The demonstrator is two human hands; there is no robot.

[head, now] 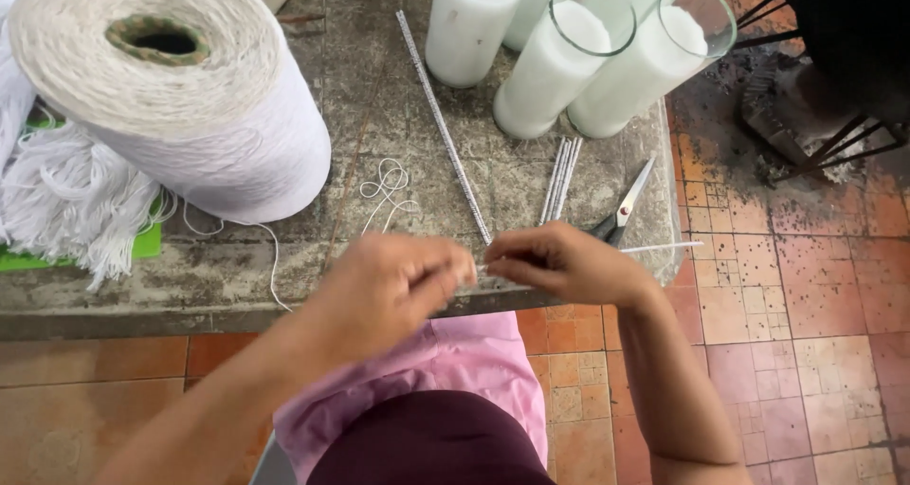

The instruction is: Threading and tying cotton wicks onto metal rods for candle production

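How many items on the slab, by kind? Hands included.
Glass candle jars, wax-filled: 4
Cone of white string: 1
Scissors: 1
Long rod: 1
Bundle of thin white sticks: 1
Left hand and right hand, pinching one white stick: 2
Total: 10

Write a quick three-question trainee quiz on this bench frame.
1. True or false: the scissors lie on the table.
2. What do the left hand and right hand pinch between them? A) a thin white stick B) the scissors C) a glass
3. What fills the glasses?

Key: 1 true. 2 A: the stick juts out to the right past the right hand. 3 white wax.
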